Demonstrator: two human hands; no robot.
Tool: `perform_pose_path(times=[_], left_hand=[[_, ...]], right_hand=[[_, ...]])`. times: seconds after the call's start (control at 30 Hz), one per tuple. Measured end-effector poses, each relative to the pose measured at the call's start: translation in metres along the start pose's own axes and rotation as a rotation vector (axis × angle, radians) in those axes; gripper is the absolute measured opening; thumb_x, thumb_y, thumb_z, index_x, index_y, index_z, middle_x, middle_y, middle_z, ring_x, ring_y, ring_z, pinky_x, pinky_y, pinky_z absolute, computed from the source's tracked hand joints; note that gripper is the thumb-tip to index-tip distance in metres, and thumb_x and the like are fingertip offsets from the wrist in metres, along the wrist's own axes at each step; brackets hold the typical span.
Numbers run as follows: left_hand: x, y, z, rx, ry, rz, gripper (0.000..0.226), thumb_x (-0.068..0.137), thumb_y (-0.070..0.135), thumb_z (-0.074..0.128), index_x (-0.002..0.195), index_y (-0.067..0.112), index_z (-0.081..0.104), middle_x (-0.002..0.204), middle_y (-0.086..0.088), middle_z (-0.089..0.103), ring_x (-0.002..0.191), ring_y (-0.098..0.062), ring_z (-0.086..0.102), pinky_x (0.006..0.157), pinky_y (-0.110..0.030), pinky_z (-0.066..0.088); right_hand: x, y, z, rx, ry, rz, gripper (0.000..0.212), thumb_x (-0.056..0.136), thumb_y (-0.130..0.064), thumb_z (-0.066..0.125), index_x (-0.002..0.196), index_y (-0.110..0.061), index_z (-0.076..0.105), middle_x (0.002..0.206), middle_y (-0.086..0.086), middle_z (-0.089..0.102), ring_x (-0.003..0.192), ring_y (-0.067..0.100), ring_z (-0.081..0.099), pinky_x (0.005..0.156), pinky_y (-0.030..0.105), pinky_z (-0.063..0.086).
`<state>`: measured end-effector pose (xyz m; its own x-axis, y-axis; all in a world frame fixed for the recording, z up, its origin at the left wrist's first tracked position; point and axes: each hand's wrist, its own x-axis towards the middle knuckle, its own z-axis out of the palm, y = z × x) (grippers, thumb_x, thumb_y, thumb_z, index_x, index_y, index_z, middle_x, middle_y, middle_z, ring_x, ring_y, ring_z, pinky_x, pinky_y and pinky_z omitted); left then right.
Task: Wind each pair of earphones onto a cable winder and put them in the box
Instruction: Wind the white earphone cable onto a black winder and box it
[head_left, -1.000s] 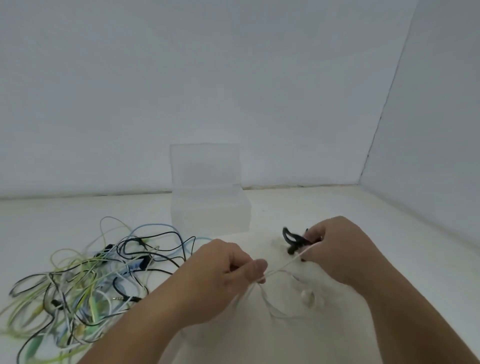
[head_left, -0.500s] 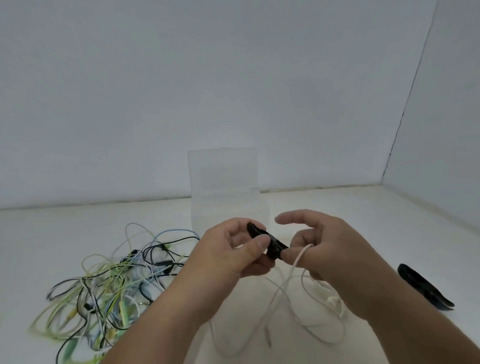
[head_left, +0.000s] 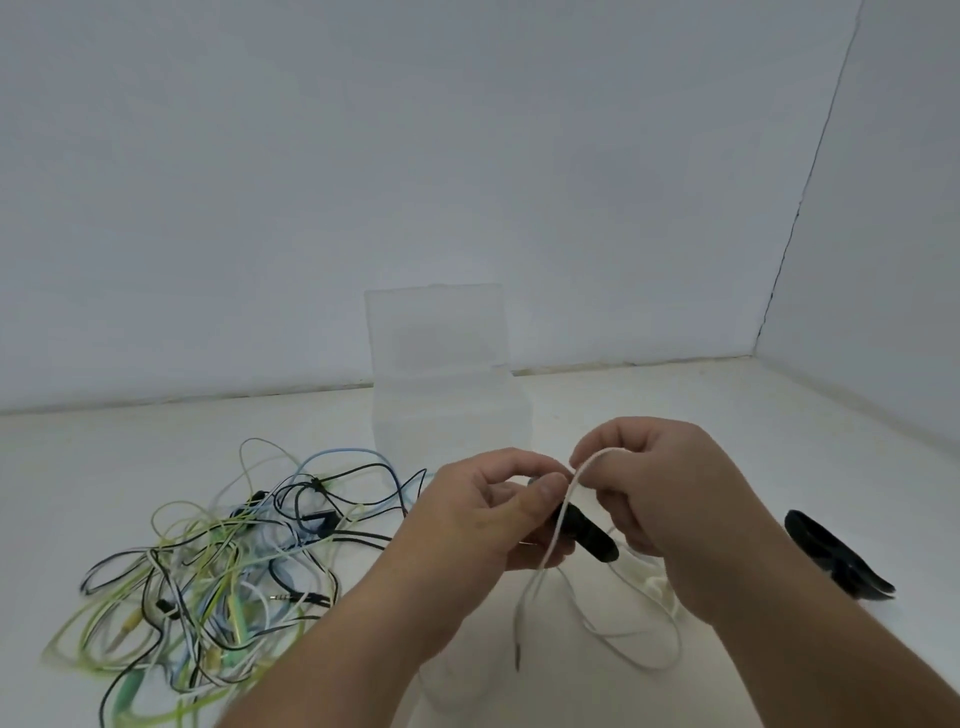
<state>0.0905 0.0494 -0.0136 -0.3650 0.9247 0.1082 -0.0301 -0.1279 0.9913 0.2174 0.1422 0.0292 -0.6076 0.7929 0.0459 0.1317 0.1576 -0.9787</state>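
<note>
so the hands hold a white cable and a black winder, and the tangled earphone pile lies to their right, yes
Not quite. The left hand holds the black winder and the right hand the white cable, but the head view shows the tangled earphone pile to their left.

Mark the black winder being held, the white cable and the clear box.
black winder (head_left: 589, 538): head view, its bare end pointing lower right.
white cable (head_left: 519, 613): head view, the stretch hanging down toward its plug.
clear box (head_left: 452, 421): head view, its front wall.

Upper end of the black winder (head_left: 589, 538) behind the fingers (head_left: 540, 491); blurry earphone tangle (head_left: 208, 571) partly off-frame.
</note>
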Motion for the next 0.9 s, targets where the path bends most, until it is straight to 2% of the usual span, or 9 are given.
perform_pose_path(times=[0.13,0.3,0.43,0.5,0.6,0.7,0.8,0.9], left_hand=[[-0.001,0.001,0.002,-0.034,-0.033,-0.039,0.037,0.08,0.038,0.062,0.104,0.013,0.073,0.093,-0.017,0.076,0.078,-0.026,0.07,0.075,-0.033,0.059],[-0.002,0.002,0.003,-0.042,-0.045,-0.057,0.04,0.076,0.035,0.064,0.107,0.011,0.071,0.088,-0.011,0.075,0.075,-0.024,0.069,0.08,-0.037,0.058],[-0.001,0.005,0.0,-0.029,-0.016,-0.051,0.019,0.093,0.016,0.064,0.111,0.011,0.07,0.086,-0.023,0.072,0.072,-0.019,0.069,0.081,-0.035,0.057],[-0.001,0.005,-0.003,-0.061,-0.018,-0.036,0.017,0.093,0.012,0.067,0.109,0.012,0.071,0.079,-0.013,0.071,0.072,-0.019,0.07,0.085,-0.037,0.056],[-0.001,0.007,-0.007,-0.086,-0.036,-0.002,0.029,0.082,0.02,0.065,0.11,0.016,0.071,0.092,-0.008,0.075,0.083,-0.02,0.072,0.092,-0.041,0.054],[-0.002,0.01,-0.01,-0.107,-0.056,0.03,0.028,0.083,0.019,0.064,0.11,0.023,0.072,0.102,-0.011,0.073,0.095,-0.027,0.072,0.093,-0.041,0.054],[-0.002,0.011,-0.012,-0.11,-0.067,0.045,0.03,0.086,0.016,0.063,0.113,0.024,0.071,0.112,-0.02,0.069,0.103,-0.037,0.07,0.087,-0.041,0.056],[-0.001,0.011,-0.013,-0.038,-0.026,0.084,0.031,0.096,0.002,0.059,0.111,0.026,0.072,0.115,-0.023,0.063,0.101,-0.038,0.071,0.08,-0.036,0.057]], right_hand=[[0.004,0.003,-0.001,0.08,0.118,0.088,0.013,0.085,0.001,0.057,0.076,-0.003,0.066,0.044,0.005,0.05,0.032,0.014,0.034,0.036,0.019,0.026],[0.006,-0.001,-0.001,0.221,0.147,0.19,0.013,0.09,-0.004,0.054,0.088,-0.002,0.067,0.045,0.005,0.056,0.033,0.015,0.044,0.038,0.022,0.03],[0.006,-0.002,-0.004,0.397,0.177,0.258,0.016,0.091,-0.006,0.051,0.089,-0.003,0.066,0.049,0.009,0.058,0.035,0.018,0.05,0.041,0.024,0.032],[0.007,-0.001,-0.005,0.471,0.198,0.266,0.016,0.092,-0.007,0.051,0.09,-0.004,0.066,0.052,0.01,0.061,0.038,0.02,0.055,0.039,0.023,0.037],[0.011,0.001,-0.008,0.609,0.229,0.274,0.017,0.097,-0.009,0.049,0.092,-0.003,0.063,0.053,0.011,0.064,0.04,0.021,0.061,0.034,0.022,0.043],[0.014,0.003,-0.01,0.71,0.233,0.256,0.028,0.105,-0.018,0.042,0.093,-0.001,0.061,0.054,0.011,0.066,0.04,0.021,0.062,0.035,0.022,0.046],[0.015,0.004,-0.01,0.766,0.223,0.236,0.028,0.105,-0.018,0.043,0.092,-0.001,0.061,0.054,0.01,0.065,0.041,0.022,0.062,0.037,0.022,0.048],[0.014,0.001,-0.01,0.783,0.23,0.179,0.024,0.103,-0.015,0.046,0.092,0.0,0.061,0.055,0.01,0.064,0.044,0.024,0.063,0.04,0.024,0.051]])
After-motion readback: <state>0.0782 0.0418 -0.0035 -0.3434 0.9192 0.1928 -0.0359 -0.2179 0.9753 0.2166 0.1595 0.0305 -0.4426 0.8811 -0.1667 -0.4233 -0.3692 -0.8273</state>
